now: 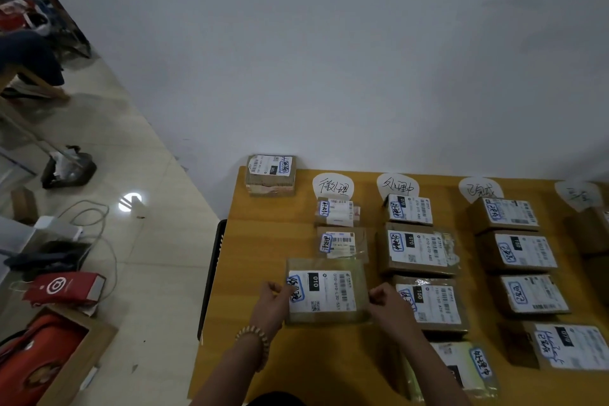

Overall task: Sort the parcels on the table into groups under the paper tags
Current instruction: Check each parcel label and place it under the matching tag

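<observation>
Across the yellow worktop, left to right. At the far left corner, one taped parcel lies beside the tags, not below any of them; by judgement it is not yet sorted.

Below the first paper tag lie a small far parcel and a small middle parcel. The flat parcel is at the near end of this file. The left hand pinches its left edge and the right hand its right edge, fingers curled. Whether it rests on the worktop cannot be told.

Below the second paper tag is a column of four parcels, and below the third paper tag a column of four cartons. The fourth paper tag and its boxes are cut off by the right edge.

Sorting appears nearly complete. Releasing the flat parcel and placing the corner parcel seem to remain.

The flat parcel is thin, brown and glossily wrapped. Its white label bears a black "010" block, barcodes and a blue-edged handwritten sticker.
</observation>
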